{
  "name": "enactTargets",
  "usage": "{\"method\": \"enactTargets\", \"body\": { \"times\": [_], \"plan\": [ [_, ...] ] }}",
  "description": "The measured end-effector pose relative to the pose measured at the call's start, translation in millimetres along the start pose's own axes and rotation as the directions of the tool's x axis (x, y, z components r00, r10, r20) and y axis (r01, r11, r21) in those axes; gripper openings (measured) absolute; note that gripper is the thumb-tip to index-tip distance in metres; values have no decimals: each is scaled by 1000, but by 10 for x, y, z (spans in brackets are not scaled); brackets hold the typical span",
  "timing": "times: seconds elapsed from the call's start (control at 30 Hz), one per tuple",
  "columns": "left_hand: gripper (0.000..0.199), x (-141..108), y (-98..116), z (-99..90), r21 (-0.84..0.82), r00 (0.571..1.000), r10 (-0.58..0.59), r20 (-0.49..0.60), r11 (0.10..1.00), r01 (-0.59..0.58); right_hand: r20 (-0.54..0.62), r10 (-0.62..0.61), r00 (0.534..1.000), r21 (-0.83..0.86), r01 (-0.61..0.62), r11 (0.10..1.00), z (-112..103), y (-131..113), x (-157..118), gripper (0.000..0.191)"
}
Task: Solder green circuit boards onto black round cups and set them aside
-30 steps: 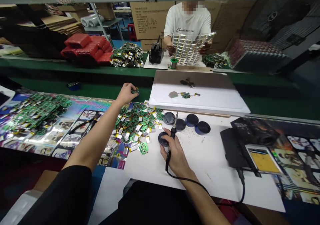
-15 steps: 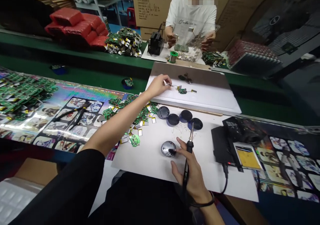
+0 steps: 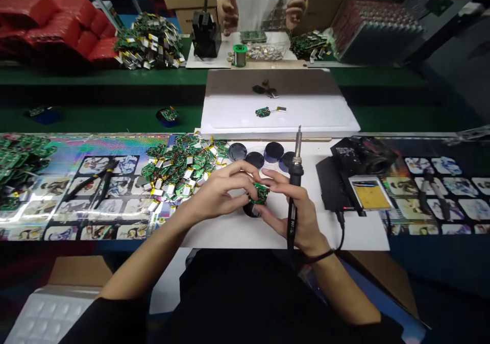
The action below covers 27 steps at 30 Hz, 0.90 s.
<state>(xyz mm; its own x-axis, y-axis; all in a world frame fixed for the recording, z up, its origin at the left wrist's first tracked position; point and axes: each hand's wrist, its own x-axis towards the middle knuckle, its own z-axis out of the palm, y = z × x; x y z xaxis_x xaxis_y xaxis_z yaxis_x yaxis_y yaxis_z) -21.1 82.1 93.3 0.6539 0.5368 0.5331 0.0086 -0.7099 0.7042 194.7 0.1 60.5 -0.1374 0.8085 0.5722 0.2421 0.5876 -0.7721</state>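
My left hand pinches a small green circuit board over a round dark housing on the white work sheet. In my right hand a soldering iron is gripped, its tip pointing up and away from the board. The thumb and fingertips of that hand also reach the board's right side. The fingers partly hide both board and housing. Just beyond are several round dark cups. A heap of green boards with wired silver batteries lies left of my left hand.
A soldering station with a yellow sponge stands at right. Pliers lie at left. Beyond, a white foam slab carries another board. Across the bench are a solder spool and a co-worker's hands.
My left hand has come back from the foam slab with a circuit board to the round housing. My right hand keeps the soldering iron and now touches the board. The view has shifted.
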Motion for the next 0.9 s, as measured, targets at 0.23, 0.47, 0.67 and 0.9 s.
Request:
{"method": "enactTargets", "body": {
  "times": [0.23,0.47,0.67,0.9],
  "plan": [
    [24,-262,13,621,123,886,-29,-463,988,96,-185,207,961,85,-194,977,189,-67,-198,62],
    [25,-296,51,763,179,862,-12,-507,977,119,-190,247,950,88,-234,968,180,-101,-266,58],
    [23,-331,25,793,120,899,-55,-434,986,119,-181,227,957,32,-224,974,150,-59,-352,65],
    [49,-524,-16,458,28,943,-281,-178,957,290,-166,264,950,-79,-280,957,-104,35,-442,54]
  ]
}}
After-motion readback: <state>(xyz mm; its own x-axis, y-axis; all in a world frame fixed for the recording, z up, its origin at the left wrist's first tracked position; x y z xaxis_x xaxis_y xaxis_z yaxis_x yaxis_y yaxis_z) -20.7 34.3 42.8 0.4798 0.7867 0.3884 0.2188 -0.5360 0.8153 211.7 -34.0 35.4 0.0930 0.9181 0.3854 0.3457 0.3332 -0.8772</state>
